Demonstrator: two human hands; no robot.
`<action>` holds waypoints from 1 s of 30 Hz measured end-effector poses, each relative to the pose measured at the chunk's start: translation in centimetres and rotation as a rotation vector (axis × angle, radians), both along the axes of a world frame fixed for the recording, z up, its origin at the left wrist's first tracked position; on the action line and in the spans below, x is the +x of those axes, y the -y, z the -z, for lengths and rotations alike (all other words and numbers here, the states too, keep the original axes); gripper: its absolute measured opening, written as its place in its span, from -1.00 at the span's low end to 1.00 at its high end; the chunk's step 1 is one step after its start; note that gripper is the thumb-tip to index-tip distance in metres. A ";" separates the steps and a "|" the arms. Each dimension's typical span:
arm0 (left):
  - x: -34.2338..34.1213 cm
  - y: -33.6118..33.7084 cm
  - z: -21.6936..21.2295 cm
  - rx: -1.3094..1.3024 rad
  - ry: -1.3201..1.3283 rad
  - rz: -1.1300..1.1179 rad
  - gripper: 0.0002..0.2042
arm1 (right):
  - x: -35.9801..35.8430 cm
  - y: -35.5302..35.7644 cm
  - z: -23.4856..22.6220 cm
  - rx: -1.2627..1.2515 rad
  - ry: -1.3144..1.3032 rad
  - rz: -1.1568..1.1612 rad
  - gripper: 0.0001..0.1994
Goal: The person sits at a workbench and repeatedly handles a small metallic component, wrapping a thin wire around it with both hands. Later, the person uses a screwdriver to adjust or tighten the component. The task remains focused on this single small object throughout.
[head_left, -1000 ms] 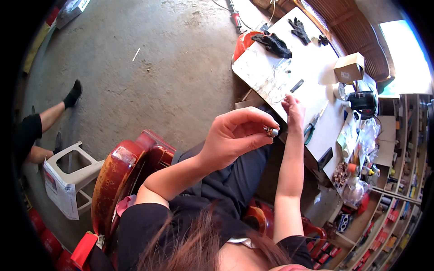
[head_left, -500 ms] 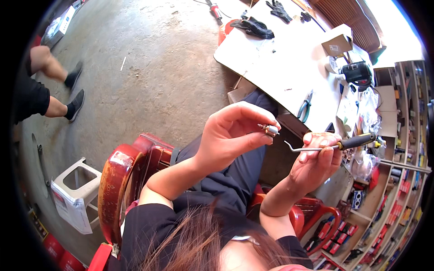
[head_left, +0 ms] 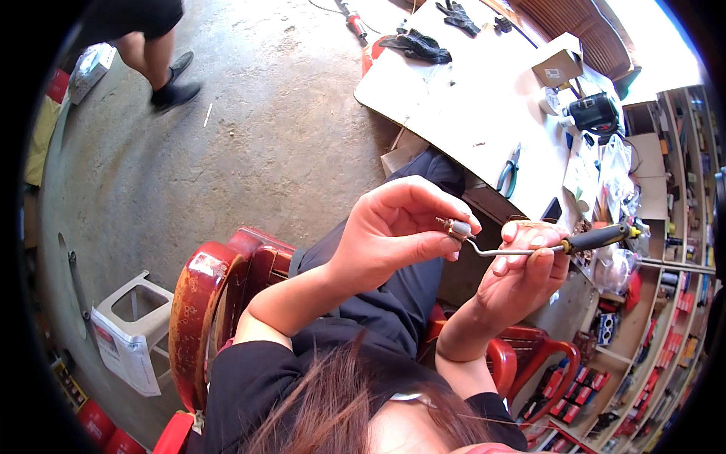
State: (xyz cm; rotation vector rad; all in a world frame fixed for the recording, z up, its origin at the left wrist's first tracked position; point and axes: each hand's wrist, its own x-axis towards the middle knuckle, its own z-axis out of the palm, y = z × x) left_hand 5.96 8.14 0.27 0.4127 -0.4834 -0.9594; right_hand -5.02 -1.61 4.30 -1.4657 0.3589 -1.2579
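Note:
My left hand [head_left: 397, 233] pinches a small motor rotor [head_left: 458, 229], a silver cylinder with a thin shaft and coppery parts, between thumb and fingertips. In my right hand [head_left: 523, 265] is a hook pick [head_left: 597, 238] with a black and yellow handle and a thin bent metal shank, held between thumb and fingers. The pick's bent tip reaches the right end of the rotor, close by my left fingertips; whether it touches cannot be made out. Both hands are raised above my lap, near the table's edge.
On the white table [head_left: 461, 113] lie pliers [head_left: 509, 172], dark gloves [head_left: 420, 47], a cardboard box [head_left: 560, 60] and a black device [head_left: 595, 113]. Stocked shelves [head_left: 665, 325] stand at right. A red wooden chair [head_left: 200, 303], a pale stool [head_left: 140, 306] and a walking person [head_left: 155, 60] are at left.
The hook pick's tip and the rotor have come together; they were apart before. My left hand has shifted slightly right. The person at left has walked farther away.

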 end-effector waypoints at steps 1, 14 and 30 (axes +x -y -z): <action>0.0 0.0 0.0 -0.003 0.000 0.002 -0.78 | 0.0 -0.1 0.0 0.010 -0.005 0.005 -0.73; 0.3 0.2 0.4 -0.001 0.010 -0.013 -0.78 | 0.1 0.3 0.5 0.035 0.000 -0.021 -0.74; 0.1 0.6 0.4 0.044 0.095 -0.100 -0.77 | 0.0 0.6 1.0 -0.074 0.017 0.143 -0.79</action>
